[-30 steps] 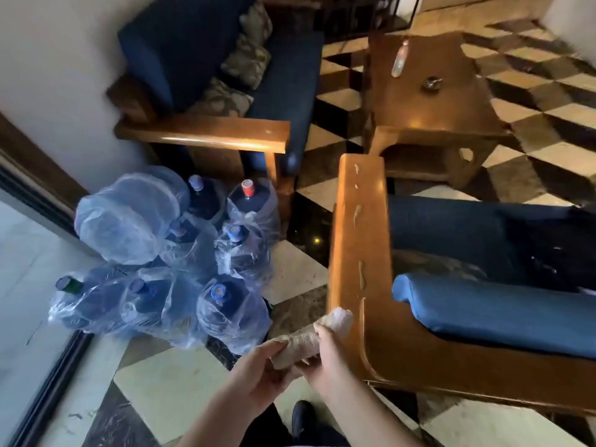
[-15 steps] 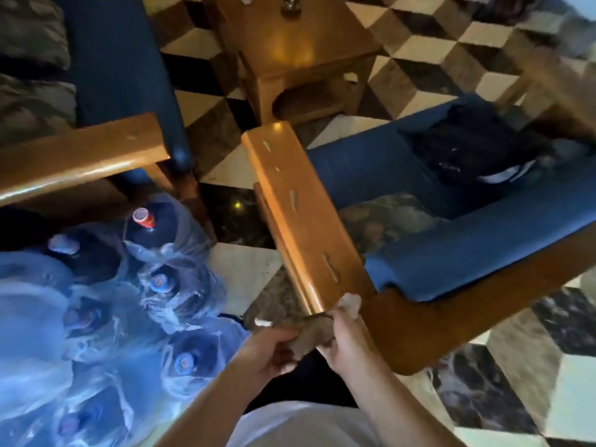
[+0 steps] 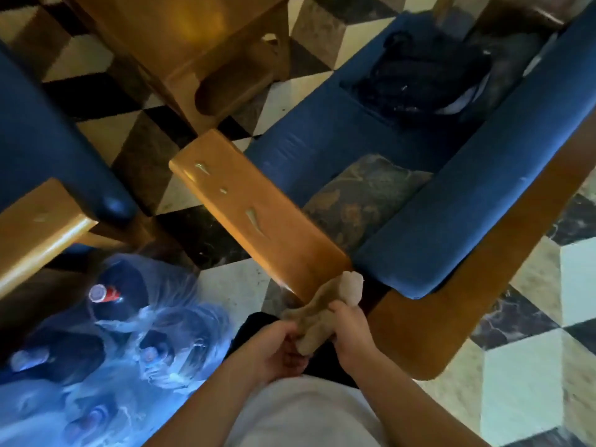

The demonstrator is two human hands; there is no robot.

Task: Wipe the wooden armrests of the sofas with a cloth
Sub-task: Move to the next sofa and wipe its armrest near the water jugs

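A bunched beige cloth (image 3: 325, 308) is held between both hands just below the near end of a wooden armrest (image 3: 251, 214). My left hand (image 3: 277, 348) grips the cloth's lower end. My right hand (image 3: 350, 330) holds its middle, with the upper end sticking out over the armrest's corner. The armrest runs diagonally up-left and has pale scuffs and chips along its top. It belongs to a blue-cushioned sofa (image 3: 467, 201). A second sofa's wooden armrest (image 3: 35, 230) shows at the left edge.
Several large water bottles in plastic wrap (image 3: 106, 346) crowd the floor at lower left. A wooden coffee table (image 3: 180, 37) stands beyond the armrest. A dark bag (image 3: 425, 75) and a patterned cushion (image 3: 361, 195) lie on the sofa seat. The floor is checkered marble.
The view has swung right and tipped further down, closer over the armrest. Both hands stay closed on the cloth near the armrest's near end.
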